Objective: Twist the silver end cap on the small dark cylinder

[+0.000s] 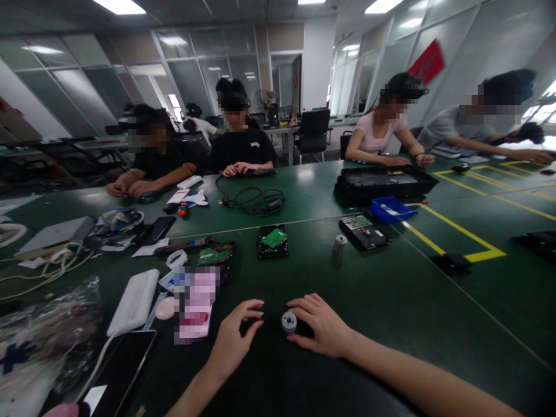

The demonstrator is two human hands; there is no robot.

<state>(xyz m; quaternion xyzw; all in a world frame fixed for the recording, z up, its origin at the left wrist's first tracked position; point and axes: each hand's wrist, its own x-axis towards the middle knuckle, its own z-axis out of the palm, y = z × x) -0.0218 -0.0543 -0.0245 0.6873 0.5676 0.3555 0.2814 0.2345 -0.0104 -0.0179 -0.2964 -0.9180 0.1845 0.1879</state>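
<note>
"So, what are those two hands up to?"

"Well, the right hand (324, 327) seems to have a small metal motor (289, 322) pinched between thumb and fingertips, its round end facing up. The left hand (237, 333) holds nothing; thumb and fingers are parted, curved toward the motor from just beside it."

"Which step would you call that?"

"Positioning the part between the hands, I'd judge. I can't tell whether its base rests on the table (391, 301)."

"And the next move?"

"Bringing the left in would call for a gentle close on the free side, without knocking that fingertip hold."

"Busy surface, isn't it?"

"Rather. It's dark green and glossy. A second metal cylinder (340, 243) stands farther out, near a black unit with a circuit board (365, 231). Beyond that sits a blue tray (393, 209), touching or just in front of an open black case (386, 185). Over to the left lie a white power bank (134, 301) and a clear plastic bag (56, 324)."

"Full room, too."

"People (245, 145) sit along the far side, with glass partitions (180, 75) behind them."
</note>
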